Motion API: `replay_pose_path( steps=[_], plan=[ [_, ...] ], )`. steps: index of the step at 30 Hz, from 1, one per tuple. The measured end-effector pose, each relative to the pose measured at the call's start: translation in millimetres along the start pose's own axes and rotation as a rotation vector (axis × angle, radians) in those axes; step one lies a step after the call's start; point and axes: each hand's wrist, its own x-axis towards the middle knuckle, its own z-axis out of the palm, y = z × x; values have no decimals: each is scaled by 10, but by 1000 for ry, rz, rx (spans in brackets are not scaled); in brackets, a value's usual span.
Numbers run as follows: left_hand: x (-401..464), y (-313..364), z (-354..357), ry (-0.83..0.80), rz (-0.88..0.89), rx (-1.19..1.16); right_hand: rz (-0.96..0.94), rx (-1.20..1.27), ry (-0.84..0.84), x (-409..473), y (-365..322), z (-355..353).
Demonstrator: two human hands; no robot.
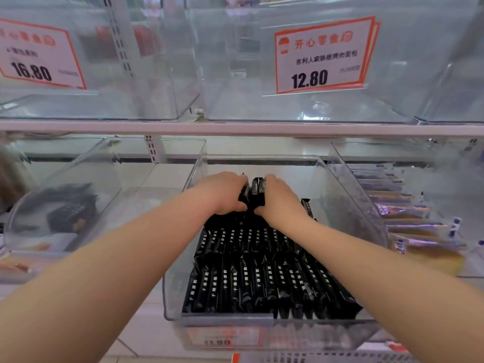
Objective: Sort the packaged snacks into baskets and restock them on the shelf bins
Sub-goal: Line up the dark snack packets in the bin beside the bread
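A clear plastic shelf bin [348, 195] in the middle of the lower shelf holds several black snack packets [262, 279] with white lettering, lined up in rows on edge. Both my hands reach deep into the bin. My left hand [225, 192] and my right hand [279, 199] press from either side on a small bunch of black packets [255, 188] standing upright at the back of the rows. The fingertips are hidden among the packets.
A clear bin [65, 203] to the left holds a few dark packets. The bin to the right holds purple and tan packets [408, 218]. Above the shelf rail [235, 128] stand clear bins with price cards [323, 55] reading 12.80 and 16.80.
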Motion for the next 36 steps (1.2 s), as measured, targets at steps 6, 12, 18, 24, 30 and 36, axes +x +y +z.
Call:
replay_pose_path(
  steps=[6, 12, 18, 24, 30, 36],
  plan=[
    [50, 89, -6, 36, 0, 93, -80, 32, 39, -70, 125, 209],
    [37, 107, 56, -110, 76, 143, -69, 19, 93, 40, 125, 138],
    [-60, 88, 37, -108, 77, 15, -107, -118, -142, -38, 164, 21],
    [-510, 249, -199, 21, 141, 222, -205, -302, -164, -430, 57, -349],
    [-1332, 756, -333, 194, 448, 286, -430, -67, -56, -1464, 264, -953],
    [-1779, 1505, 136, 146, 614, 233, -351, 69, -150, -2420, 1042, -1010]
  ],
)
